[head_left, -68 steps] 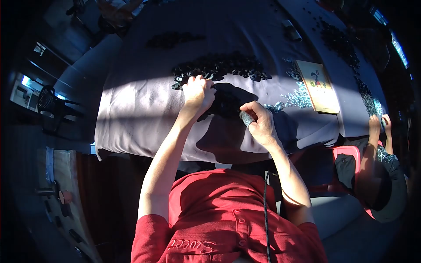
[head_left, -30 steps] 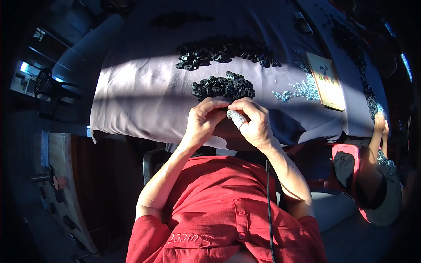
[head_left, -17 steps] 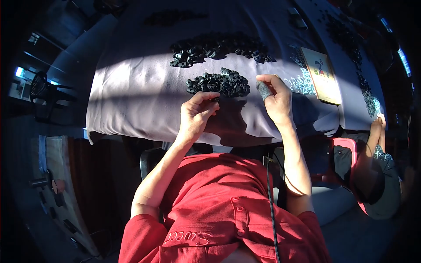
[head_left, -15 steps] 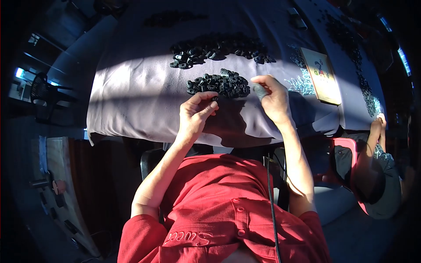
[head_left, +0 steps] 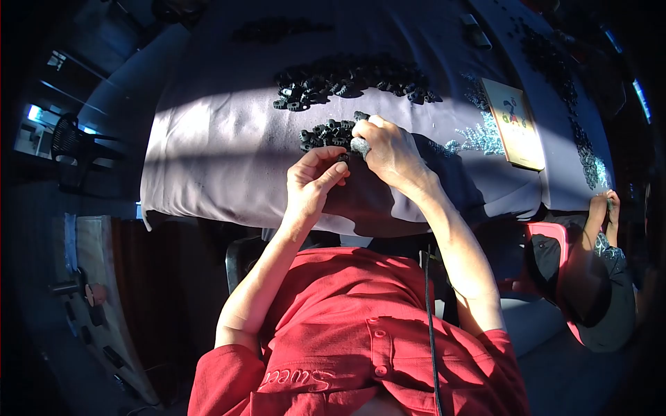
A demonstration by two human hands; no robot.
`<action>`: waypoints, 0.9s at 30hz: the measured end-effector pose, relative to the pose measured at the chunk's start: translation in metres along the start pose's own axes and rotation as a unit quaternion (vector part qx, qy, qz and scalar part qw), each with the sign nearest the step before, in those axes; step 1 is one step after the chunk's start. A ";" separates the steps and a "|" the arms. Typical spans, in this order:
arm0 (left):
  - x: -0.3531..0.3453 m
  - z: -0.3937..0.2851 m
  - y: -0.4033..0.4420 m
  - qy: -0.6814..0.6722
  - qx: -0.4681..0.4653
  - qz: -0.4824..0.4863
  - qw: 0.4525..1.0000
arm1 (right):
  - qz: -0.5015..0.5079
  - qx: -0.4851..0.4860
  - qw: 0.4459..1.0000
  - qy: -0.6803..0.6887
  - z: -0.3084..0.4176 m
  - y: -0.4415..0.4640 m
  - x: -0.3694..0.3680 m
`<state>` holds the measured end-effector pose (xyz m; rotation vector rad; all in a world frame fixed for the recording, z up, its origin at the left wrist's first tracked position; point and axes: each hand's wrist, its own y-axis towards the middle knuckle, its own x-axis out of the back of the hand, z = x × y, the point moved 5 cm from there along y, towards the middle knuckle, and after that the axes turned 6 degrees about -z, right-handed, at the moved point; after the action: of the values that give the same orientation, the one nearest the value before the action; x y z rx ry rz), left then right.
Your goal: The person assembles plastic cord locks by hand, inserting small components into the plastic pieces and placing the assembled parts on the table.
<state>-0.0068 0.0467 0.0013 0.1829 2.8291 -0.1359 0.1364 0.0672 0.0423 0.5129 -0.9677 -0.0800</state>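
My left hand [head_left: 309, 186] pinches a small black plastic part [head_left: 343, 159] between thumb and fingertips, just in front of the near pile of similar black parts [head_left: 326, 132]. Closed around a grey, speckled lump [head_left: 360, 146] is my right hand [head_left: 394, 154], brought up close to the part in the left hand. What the lump is I cannot make out. Part of the near pile is hidden behind the right hand. Both hands are above the near side of the cloth-covered table [head_left: 208, 166].
A larger heap of black parts [head_left: 354, 76] lies further back. To the right are small shiny pieces [head_left: 482, 135] and a yellowish booklet or box [head_left: 515, 128]. Another person's hands [head_left: 605, 202] are at the far right edge, near more dark pieces [head_left: 583, 139].
My right hand has moved left, from beside the near pile to right beside my left hand, with the grey lump still in it. My left hand has hardly moved.
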 end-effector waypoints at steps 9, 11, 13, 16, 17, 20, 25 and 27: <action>0.003 0.005 0.001 -0.047 0.022 -0.005 0.999 | -0.100 -0.081 0.981 0.143 -0.009 -0.007 0.016; 0.002 0.005 0.001 -0.051 0.021 0.004 0.998 | -0.119 -0.080 0.974 0.176 -0.004 -0.009 0.022; 0.000 0.003 -0.001 -0.044 -0.005 0.009 0.999 | -0.113 -0.108 0.960 0.230 0.000 -0.014 0.019; -0.003 0.001 -0.003 -0.013 -0.005 0.014 1.000 | -0.078 -0.136 0.929 0.334 0.006 -0.026 0.013; -0.003 0.001 -0.003 -0.021 -0.002 0.012 1.000 | -0.072 -0.146 0.920 0.356 0.009 -0.029 0.014; -0.002 0.001 -0.003 -0.044 -0.002 0.013 0.999 | -0.055 -0.189 0.885 0.423 0.016 -0.037 0.010; -0.001 -0.002 -0.006 -0.058 -0.003 0.019 0.998 | -0.032 -0.208 0.869 0.447 0.013 -0.041 0.011; -0.001 -0.002 -0.006 -0.062 0.001 0.032 0.998 | -0.025 -0.215 0.859 0.464 0.015 -0.041 0.011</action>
<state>-0.0073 0.0410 0.0037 0.2566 2.6974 -0.1314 0.1375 0.0224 0.0392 0.1100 0.0303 -0.0801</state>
